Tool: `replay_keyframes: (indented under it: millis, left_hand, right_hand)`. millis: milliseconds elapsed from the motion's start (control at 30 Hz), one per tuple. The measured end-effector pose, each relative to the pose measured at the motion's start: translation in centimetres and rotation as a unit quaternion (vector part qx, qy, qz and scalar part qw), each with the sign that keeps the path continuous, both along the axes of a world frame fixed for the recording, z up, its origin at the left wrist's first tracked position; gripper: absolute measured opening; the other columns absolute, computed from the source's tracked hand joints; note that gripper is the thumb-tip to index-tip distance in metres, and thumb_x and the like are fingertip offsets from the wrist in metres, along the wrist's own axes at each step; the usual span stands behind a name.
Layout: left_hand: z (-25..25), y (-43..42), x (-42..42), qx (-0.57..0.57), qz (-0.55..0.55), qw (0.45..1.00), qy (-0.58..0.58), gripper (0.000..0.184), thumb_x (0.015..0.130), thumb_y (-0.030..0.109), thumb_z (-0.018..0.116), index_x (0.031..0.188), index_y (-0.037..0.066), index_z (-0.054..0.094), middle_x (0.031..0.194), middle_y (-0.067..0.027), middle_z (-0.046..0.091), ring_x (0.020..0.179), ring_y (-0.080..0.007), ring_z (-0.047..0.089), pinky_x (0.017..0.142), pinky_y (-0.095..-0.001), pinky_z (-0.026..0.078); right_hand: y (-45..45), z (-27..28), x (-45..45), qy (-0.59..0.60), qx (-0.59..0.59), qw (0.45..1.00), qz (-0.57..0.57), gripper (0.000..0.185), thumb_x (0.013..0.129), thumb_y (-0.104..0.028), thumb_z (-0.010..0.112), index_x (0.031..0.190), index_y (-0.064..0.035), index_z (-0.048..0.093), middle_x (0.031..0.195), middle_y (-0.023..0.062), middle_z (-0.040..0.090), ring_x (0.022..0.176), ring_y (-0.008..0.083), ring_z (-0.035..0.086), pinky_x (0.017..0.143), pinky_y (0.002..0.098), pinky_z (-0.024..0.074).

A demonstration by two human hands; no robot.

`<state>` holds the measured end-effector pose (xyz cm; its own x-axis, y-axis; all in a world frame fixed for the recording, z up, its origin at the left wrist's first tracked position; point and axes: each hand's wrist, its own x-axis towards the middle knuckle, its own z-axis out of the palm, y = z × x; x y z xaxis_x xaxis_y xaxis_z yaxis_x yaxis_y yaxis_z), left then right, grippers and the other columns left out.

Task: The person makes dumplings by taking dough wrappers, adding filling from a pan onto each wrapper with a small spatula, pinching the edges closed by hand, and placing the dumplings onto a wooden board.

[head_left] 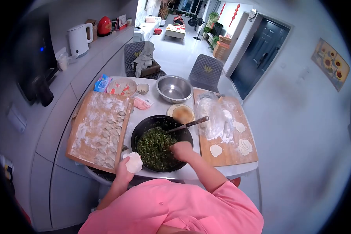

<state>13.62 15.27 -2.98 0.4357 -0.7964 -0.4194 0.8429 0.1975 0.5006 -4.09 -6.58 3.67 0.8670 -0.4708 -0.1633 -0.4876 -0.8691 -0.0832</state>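
Note:
My left hand (pixel 123 172) holds a round white dumpling wrapper (pixel 134 162) at the near left side of a black pot (pixel 187 136). Chopped green filling (pixel 154 145) lies inside the pot. Over the pot's right part, my right hand (pixel 182 151) is closed, fingers down at the filling; whatever they grip is hidden. A utensil with a dark riveted handle (pixel 197 121) leans on the pot's far right rim, its lower end in the filling. Further left, rows of folded dumplings (pixel 111 136) sit on a floured wooden board (pixel 85 134).
On the right, another wooden board (pixel 238 154) carries loose wrappers (pixel 216 150) and a clear plastic bag (pixel 210 117). Behind the pot stand a steel bowl (pixel 174 89), a plate (pixel 181 113) and a small bowl (pixel 143 89). Two chairs (pixel 206 72) are at the table's far side.

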Motion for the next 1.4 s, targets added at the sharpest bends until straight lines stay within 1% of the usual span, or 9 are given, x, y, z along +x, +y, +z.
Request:
replay_keyframes:
  millis: [133, 200, 367, 700, 833, 900, 1133, 1300, 1400]
  left_hand:
    - [-0.5, -0.3, 0.3, 0.013, 0.017, 1.0, -0.008, 0.037, 0.088, 0.015, 0.044, 0.119, -0.004, 0.048, 0.114, -0.0183, 0.057, 0.105, -0.0326, 0.056, 0.094, -0.0441, 0.042]
    - [0.0, -0.5, -0.2, 0.062, 0.056, 0.996, 0.021, 0.036, 0.088, 0.015, 0.043, 0.118, -0.004, 0.049, 0.114, -0.0175, 0.057, 0.104, -0.032, 0.056, 0.093, -0.0443, 0.043]
    - [1.4, -0.1, 0.6, 0.001, 0.0, 0.996, 0.089, 0.042, 0.092, 0.016, 0.034, 0.125, -0.009, 0.037, 0.12, -0.0254, 0.05, 0.109, -0.0348, 0.052, 0.095, -0.0444, 0.04]
    - [3.8, -0.8, 0.3, 0.013, -0.004, 0.989, 0.148, 0.041, 0.092, 0.016, 0.033, 0.125, -0.009, 0.037, 0.117, -0.0255, 0.051, 0.108, -0.0372, 0.052, 0.094, -0.0463, 0.041]
    - [3.2, -1.3, 0.3, -0.011, -0.056, 0.993, 0.107, 0.04, 0.091, 0.015, 0.034, 0.123, -0.008, 0.039, 0.116, -0.0242, 0.052, 0.107, -0.0363, 0.052, 0.095, -0.0468, 0.04]
    - [2.6, -1.9, 0.0, -0.007, -0.052, 0.997, 0.063, 0.039, 0.091, 0.015, 0.035, 0.122, -0.007, 0.039, 0.116, -0.0232, 0.052, 0.107, -0.0356, 0.053, 0.094, -0.0467, 0.04]
    - [0.4, -2.8, -0.8, 0.022, -0.013, 0.996, -0.087, 0.036, 0.091, 0.016, 0.039, 0.121, -0.004, 0.042, 0.116, -0.0196, 0.053, 0.106, -0.0332, 0.054, 0.093, -0.0464, 0.041]
    - [-0.3, -3.1, -1.4, 0.031, -0.001, 0.99, -0.136, 0.034, 0.091, 0.016, 0.041, 0.12, -0.003, 0.043, 0.115, -0.0171, 0.054, 0.105, -0.0315, 0.054, 0.091, -0.0463, 0.042]
    - [-1.1, -3.8, -1.7, 0.02, 0.004, 0.986, -0.166, 0.033, 0.091, 0.016, 0.043, 0.119, -0.001, 0.044, 0.115, -0.0155, 0.054, 0.105, -0.0305, 0.055, 0.09, -0.0462, 0.043]
  right_hand:
    - [-1.7, 2.3, -2.2, -0.011, -0.01, 0.993, -0.116, 0.021, 0.071, -0.017, 0.052, 0.086, -0.0131, 0.067, 0.078, 0.0145, 0.065, 0.075, 0.0332, 0.063, 0.068, 0.044, 0.0491]
    - [-1.8, 3.4, -3.0, -0.018, 0.02, 0.986, -0.167, 0.024, 0.077, -0.018, 0.049, 0.092, -0.0091, 0.065, 0.087, 0.0195, 0.064, 0.082, 0.0356, 0.061, 0.073, 0.0449, 0.0483]
    - [-1.6, 0.7, -4.4, -0.075, 0.081, 0.975, -0.194, 0.029, 0.082, -0.017, 0.043, 0.097, -0.0023, 0.062, 0.091, 0.021, 0.063, 0.088, 0.037, 0.059, 0.078, 0.044, 0.0461]
    - [-0.1, 0.4, -3.0, -0.102, 0.082, 0.961, -0.244, 0.029, 0.078, -0.017, 0.046, 0.095, -0.0037, 0.065, 0.087, 0.0214, 0.064, 0.086, 0.0355, 0.061, 0.078, 0.0428, 0.047]
    - [-0.5, -4.1, -1.0, -0.127, 0.14, 0.954, -0.232, 0.029, 0.077, -0.017, 0.047, 0.093, -0.0039, 0.067, 0.082, 0.0205, 0.065, 0.079, 0.0326, 0.063, 0.074, 0.0403, 0.0484]
    - [-0.6, -5.1, -0.1, -0.133, 0.31, 0.896, -0.289, 0.029, 0.075, -0.016, 0.047, 0.091, -0.0018, 0.067, 0.076, 0.0186, 0.065, 0.071, 0.0273, 0.065, 0.069, 0.0359, 0.0488]
    - [-0.6, -6.8, 1.3, -0.19, 0.433, 0.824, -0.313, 0.028, 0.074, -0.01, 0.048, 0.091, 0.0037, 0.066, 0.065, 0.0091, 0.061, 0.058, 0.0168, 0.057, 0.057, 0.0284, 0.0441]
    - [-0.1, -4.8, 1.7, -0.242, 0.59, 0.687, -0.349, 0.021, 0.077, -0.007, 0.054, 0.092, 0.0029, 0.064, 0.061, -0.0004, 0.052, 0.05, 0.0079, 0.045, 0.046, 0.0207, 0.0323]
    - [-0.2, -4.3, 1.4, -0.248, 0.618, 0.658, -0.351, 0.019, 0.078, -0.006, 0.054, 0.092, 0.0026, 0.063, 0.06, -0.001, 0.051, 0.049, 0.0059, 0.043, 0.044, 0.0191, 0.0288]
